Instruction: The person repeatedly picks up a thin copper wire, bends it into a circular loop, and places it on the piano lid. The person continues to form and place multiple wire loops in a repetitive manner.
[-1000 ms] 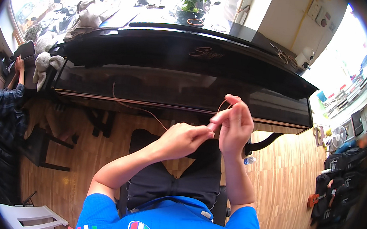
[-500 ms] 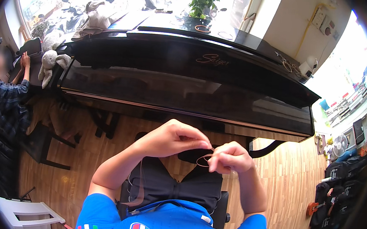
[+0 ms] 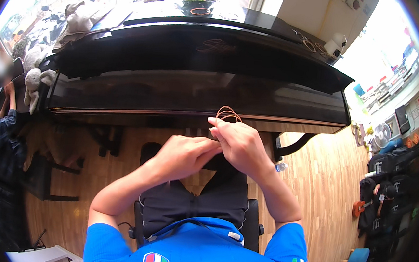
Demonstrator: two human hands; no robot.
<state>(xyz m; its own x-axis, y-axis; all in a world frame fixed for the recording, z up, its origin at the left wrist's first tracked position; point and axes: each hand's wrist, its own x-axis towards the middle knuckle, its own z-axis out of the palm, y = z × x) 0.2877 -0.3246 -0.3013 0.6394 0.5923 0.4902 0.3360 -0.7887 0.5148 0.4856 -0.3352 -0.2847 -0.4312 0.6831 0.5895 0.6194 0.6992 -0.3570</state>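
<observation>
Head view shows the thin brown wire (image 3: 226, 107) in loops above the fingers of the right hand (image 3: 240, 142), which is closed on it, seen against the lower front edge of the piano (image 3: 174, 84). The left hand (image 3: 180, 153) has its fingertips together just beside; whether they grip wire, I cannot tell. I think the pinch should be gentle and the loops kept even. Beyond, another ring (image 3: 200, 11) lies on the piano's top.

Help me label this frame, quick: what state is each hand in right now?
Left hand: closed; whether it grips anything cannot be told.
Right hand: closed, holding the looped cord.
</observation>
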